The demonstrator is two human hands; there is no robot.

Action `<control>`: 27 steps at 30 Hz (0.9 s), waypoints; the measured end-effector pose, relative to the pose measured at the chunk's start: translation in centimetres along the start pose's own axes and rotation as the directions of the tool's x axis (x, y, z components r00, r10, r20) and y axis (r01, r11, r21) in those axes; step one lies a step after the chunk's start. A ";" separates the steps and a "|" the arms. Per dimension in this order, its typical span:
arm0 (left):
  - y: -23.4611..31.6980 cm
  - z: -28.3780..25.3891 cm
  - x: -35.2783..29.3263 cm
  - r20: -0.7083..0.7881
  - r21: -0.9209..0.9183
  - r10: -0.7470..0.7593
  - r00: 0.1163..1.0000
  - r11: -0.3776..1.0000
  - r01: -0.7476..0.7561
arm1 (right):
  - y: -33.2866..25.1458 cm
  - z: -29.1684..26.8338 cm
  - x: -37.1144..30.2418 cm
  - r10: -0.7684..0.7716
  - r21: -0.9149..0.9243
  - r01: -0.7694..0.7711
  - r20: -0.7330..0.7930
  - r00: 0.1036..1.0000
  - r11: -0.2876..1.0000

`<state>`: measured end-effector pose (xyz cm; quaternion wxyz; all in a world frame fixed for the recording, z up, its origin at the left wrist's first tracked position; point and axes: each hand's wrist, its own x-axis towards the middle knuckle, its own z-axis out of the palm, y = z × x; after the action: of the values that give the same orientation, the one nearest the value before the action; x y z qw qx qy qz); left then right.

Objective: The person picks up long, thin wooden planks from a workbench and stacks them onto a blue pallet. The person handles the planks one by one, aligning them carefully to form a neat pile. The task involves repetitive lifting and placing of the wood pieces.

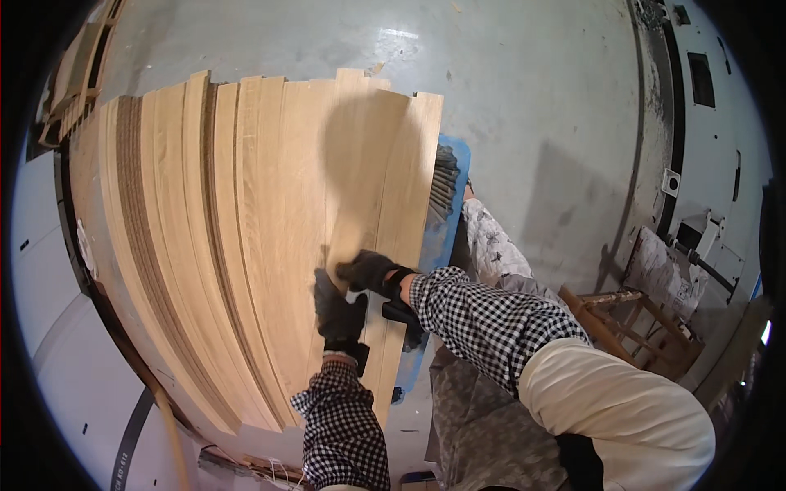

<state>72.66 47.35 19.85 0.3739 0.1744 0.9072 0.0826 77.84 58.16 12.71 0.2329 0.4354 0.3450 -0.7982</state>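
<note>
Long pale wooden planks (295, 164) lie side by side in a broad stack in front of me. My left hand (340, 313), in a dark glove, rests over the planks with fingers stretched away from me and thumb apart. Just right of it, my right hand (370, 273), also gloved, reaches in from the right. Its fingers curl at the near end of one wooden plank (354, 233); the exact grip is partly hidden and slightly blurred. The two hands are close together, and a round shadow falls on the planks beyond them.
Blue sheeting (460, 176) with dark ribbed material shows beneath the stack's right edge. A wooden frame (630, 327) stands on the floor at right, near a grey machine (720, 123). Pale panels (61, 344) line the left side. Grey floor (532, 65) lies beyond.
</note>
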 end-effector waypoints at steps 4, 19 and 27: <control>2.6 0.5 4.9 -0.055 0.072 -0.163 0.985 0.983 0.167 | -5.2 -2.8 -1.0 -0.255 -0.716 0.274 0.137 0.957 0.642; 6.6 -1.5 10.8 0.257 0.586 -0.441 0.860 0.779 0.225 | -22.5 -26.3 0.2 -0.654 -0.967 0.238 0.121 0.747 0.093; 18.7 -2.1 13.4 0.197 0.061 0.417 0.887 0.898 -0.436 | -21.9 -26.9 3.8 -0.720 -0.833 0.506 0.210 0.662 0.223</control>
<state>67.13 69.69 17.91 0.4171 0.3953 0.8123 0.0996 75.53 92.51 6.81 0.0357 0.1767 0.8496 -0.4956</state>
